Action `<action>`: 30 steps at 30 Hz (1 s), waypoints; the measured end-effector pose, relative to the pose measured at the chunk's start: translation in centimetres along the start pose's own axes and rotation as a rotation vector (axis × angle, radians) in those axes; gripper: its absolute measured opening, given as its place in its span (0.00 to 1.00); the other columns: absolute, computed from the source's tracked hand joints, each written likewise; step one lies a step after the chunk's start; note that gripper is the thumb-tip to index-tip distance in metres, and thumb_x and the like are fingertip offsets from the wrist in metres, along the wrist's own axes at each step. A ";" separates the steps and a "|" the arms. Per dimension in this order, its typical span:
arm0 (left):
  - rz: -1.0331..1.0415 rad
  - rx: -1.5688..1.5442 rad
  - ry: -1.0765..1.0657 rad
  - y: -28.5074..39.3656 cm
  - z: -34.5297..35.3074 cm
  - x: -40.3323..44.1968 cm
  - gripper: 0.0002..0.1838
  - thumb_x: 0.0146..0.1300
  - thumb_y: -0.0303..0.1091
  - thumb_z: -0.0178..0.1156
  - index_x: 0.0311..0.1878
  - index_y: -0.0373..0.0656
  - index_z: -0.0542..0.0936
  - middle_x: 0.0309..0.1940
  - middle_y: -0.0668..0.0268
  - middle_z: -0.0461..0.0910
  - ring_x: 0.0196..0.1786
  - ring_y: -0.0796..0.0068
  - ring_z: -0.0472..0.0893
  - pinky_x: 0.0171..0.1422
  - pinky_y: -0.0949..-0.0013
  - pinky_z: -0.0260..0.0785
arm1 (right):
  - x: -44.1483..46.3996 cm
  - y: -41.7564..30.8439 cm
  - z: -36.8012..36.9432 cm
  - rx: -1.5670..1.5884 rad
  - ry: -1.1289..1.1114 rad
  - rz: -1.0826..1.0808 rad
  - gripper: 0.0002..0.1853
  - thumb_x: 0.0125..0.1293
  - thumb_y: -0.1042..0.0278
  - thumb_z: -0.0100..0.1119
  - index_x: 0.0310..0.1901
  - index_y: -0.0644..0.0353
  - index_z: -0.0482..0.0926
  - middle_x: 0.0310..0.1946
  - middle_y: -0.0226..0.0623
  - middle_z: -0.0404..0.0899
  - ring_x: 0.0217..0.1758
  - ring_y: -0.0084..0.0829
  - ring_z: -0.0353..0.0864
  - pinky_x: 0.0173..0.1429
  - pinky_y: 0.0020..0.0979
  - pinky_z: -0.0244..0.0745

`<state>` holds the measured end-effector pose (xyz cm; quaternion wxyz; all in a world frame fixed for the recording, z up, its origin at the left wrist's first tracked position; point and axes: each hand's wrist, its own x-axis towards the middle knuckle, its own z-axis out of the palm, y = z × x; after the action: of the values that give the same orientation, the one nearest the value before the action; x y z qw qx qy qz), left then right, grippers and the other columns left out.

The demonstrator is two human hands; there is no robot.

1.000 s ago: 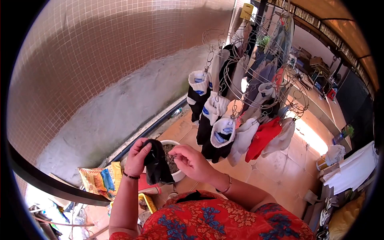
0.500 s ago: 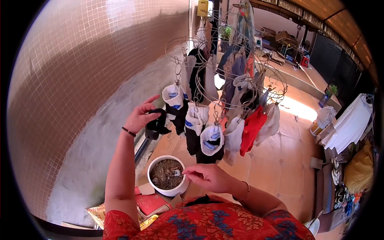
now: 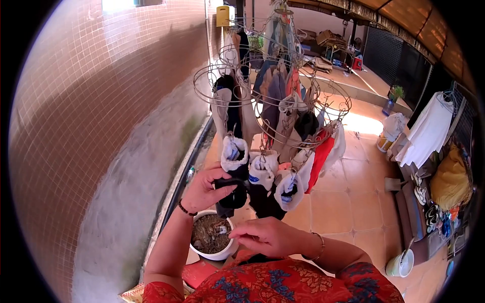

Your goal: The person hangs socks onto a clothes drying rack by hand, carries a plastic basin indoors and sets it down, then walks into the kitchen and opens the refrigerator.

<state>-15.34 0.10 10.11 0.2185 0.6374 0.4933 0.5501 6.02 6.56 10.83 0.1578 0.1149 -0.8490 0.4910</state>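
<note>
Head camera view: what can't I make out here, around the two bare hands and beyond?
All in the head view:
- Soft black cloth: part hidden by the left hand.
- Right hand: anything pinched is too small to tell.
- Small pale object in the round white pot: too small to identify.
- Yellow rectangular object: markings too small to read.

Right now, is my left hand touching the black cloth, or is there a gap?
Touching. The head view shows your left hand gripping the black cloth, with the thumb lying across it.
</note>
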 end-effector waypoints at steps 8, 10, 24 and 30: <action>0.127 0.100 0.002 0.8 4.0 -1.2 0.08 0.50 0.21 0.62 0.34 0.39 0.76 0.37 0.64 0.73 0.40 0.69 0.74 0.43 0.71 0.66 | 0.2 -3.6 0.1 -0.071 0.055 0.018 0.10 0.61 0.74 0.54 0.44 0.60 0.74 0.30 0.39 0.77 0.31 0.34 0.79 0.35 0.30 0.72; 0.132 0.058 0.021 0.9 5.2 -1.4 0.10 0.48 0.21 0.62 0.36 0.38 0.76 0.42 0.61 0.73 0.43 0.67 0.74 0.48 0.71 0.66 | 0.2 -3.7 0.2 -0.048 0.083 0.042 0.10 0.62 0.75 0.54 0.45 0.59 0.75 0.30 0.37 0.76 0.31 0.31 0.78 0.35 0.29 0.72; 0.027 -0.420 0.110 -1.7 8.2 -8.5 0.25 0.62 0.35 0.55 0.60 0.36 0.63 0.56 0.57 0.66 0.52 0.72 0.71 0.54 0.69 0.66 | 5.8 -5.7 1.2 -0.164 0.107 -0.105 0.12 0.62 0.76 0.53 0.47 0.61 0.72 0.33 0.35 0.74 0.31 0.25 0.75 0.34 0.25 0.70; -0.288 0.051 0.423 -3.8 4.2 -13.7 0.22 0.62 0.33 0.56 0.58 0.37 0.67 0.52 0.59 0.71 0.51 0.74 0.72 0.54 0.69 0.67 | 14.2 -5.2 5.1 -0.015 0.248 -0.248 0.16 0.59 0.76 0.55 0.49 0.64 0.67 0.39 0.41 0.70 0.37 0.32 0.73 0.41 0.30 0.70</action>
<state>-11.69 -9.10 -0.95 0.1705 0.4366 0.6275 0.6217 -6.11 -0.98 17.97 0.3214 0.1564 -0.8061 0.4716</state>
